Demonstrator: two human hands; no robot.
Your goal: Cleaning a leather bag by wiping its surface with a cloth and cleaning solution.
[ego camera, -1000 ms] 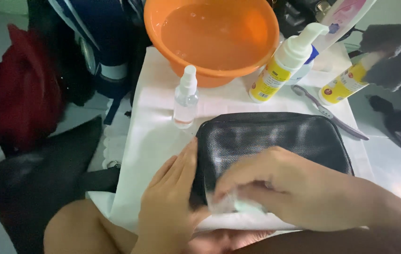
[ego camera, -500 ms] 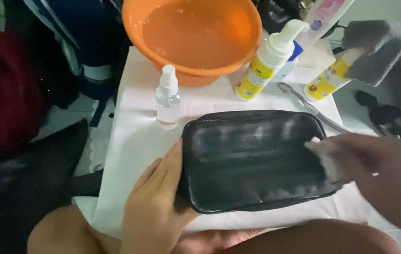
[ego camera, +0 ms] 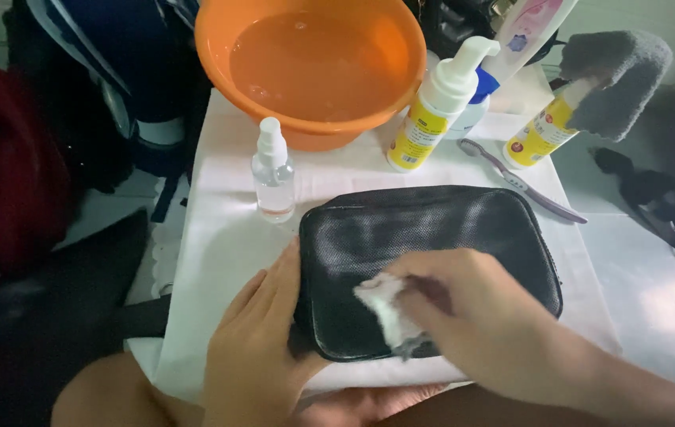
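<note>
Head view, looking down: a black mesh zip pouch (ego camera: pixel 432 253) lies flat on the white cloth-covered tabletop (ego camera: pixel 219 237). Left hand (ego camera: pixel 262 340) lies flat with fingers spread, pressed against the pouch's left edge, gripping nothing. Right hand (ego camera: pixel 472 316) has its grip clenched on a crumpled white wipe (ego camera: pixel 385 308), pressed to the pouch's front. An orange basin of water (ego camera: pixel 313 67) stands behind it, a small clear spray bottle (ego camera: pixel 272 170) alongside.
</note>
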